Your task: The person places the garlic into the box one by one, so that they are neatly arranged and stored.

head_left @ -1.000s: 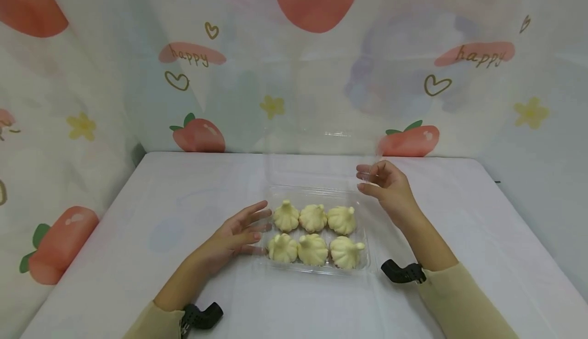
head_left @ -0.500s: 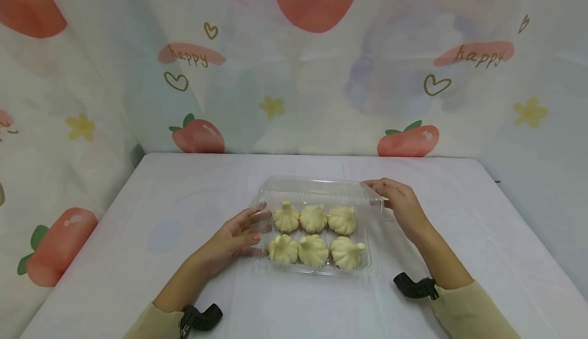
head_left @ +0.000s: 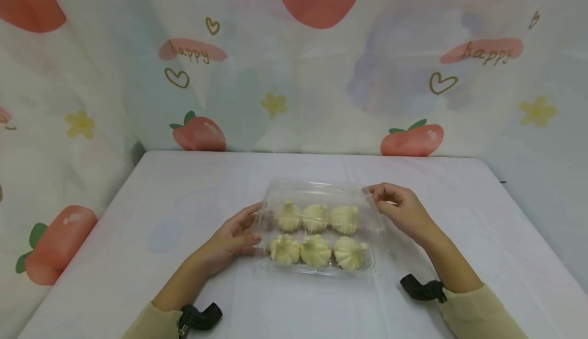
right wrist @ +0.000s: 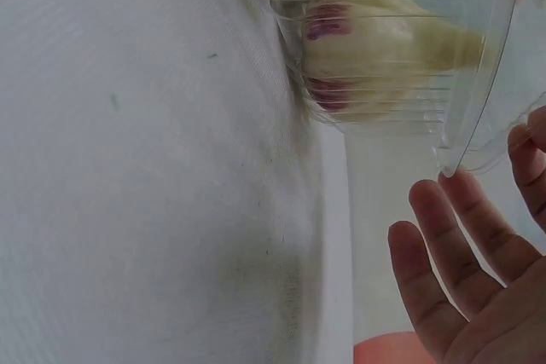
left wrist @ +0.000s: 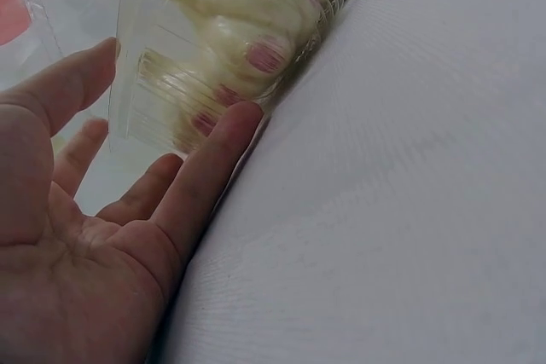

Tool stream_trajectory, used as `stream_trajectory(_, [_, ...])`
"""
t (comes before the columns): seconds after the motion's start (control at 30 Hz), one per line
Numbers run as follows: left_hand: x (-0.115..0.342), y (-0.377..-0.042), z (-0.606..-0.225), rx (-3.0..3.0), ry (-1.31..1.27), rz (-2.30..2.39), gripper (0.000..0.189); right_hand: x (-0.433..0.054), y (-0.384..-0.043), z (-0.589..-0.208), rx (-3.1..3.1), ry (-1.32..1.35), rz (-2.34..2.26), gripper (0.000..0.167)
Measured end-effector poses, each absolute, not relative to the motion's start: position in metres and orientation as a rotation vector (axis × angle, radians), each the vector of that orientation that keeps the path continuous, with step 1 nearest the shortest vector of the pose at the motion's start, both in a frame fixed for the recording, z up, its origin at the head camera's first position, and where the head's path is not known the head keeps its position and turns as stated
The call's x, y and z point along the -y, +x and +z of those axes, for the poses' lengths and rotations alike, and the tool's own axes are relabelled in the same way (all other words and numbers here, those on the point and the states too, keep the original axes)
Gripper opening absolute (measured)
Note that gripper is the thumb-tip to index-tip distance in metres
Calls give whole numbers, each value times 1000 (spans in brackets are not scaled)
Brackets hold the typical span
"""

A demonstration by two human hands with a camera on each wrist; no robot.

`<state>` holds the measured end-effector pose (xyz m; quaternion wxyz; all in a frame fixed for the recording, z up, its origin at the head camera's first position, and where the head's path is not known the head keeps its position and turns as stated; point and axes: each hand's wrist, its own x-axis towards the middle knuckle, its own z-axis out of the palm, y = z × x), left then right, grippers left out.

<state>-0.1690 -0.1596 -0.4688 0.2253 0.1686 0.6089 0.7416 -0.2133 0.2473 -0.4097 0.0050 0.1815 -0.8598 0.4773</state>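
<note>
A clear plastic clamshell box (head_left: 317,272) on the white table holds several pale garlic bulbs (head_left: 315,251) in two rows, purple patches showing low on them in both wrist views. Its transparent lid (head_left: 321,188) leans over the bulbs, hinged at the back. My left hand (head_left: 236,234) is at the box's left side, fingers extended with the tips right at the wall; in the left wrist view the fingers (left wrist: 209,176) spread along it. My right hand (head_left: 399,209) is at the back right corner, its fingertips by the rim; in the right wrist view several fingers (right wrist: 439,245) are fairly straight.
A white cloth covers the table (head_left: 184,175). Behind it hangs a printed backdrop (head_left: 317,89) with fruit, hearts and flowers. Black wrist-worn devices (head_left: 202,317) sit at both cuffs, below beige sleeves (head_left: 482,313).
The lid has swung from upright down over the garlic bulbs. My right hand has come down and slightly right along with it. My left hand has hardly moved.
</note>
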Motion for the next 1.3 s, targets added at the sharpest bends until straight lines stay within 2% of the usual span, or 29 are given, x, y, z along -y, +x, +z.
stream_trajectory(0.27, [159, -168, -465, -1687, 470, 2061, 89, -244, -212, -411, 2716, 553, 1420, 10])
stream_trajectory(0.7, [160, -167, -464, -1777, 441, 1996, 69, -242, -210, -412, 2758, 576, 1394, 10])
stream_trajectory(1.1, [158, -170, -463, -1789, 386, 1993, 59, -242, -212, -412, 2780, 596, 1380, 9])
stream_trajectory(1.3, [157, -168, -464, -1796, 387, 1983, 66, -247, -209, -406, 2850, 609, 1330, 5])
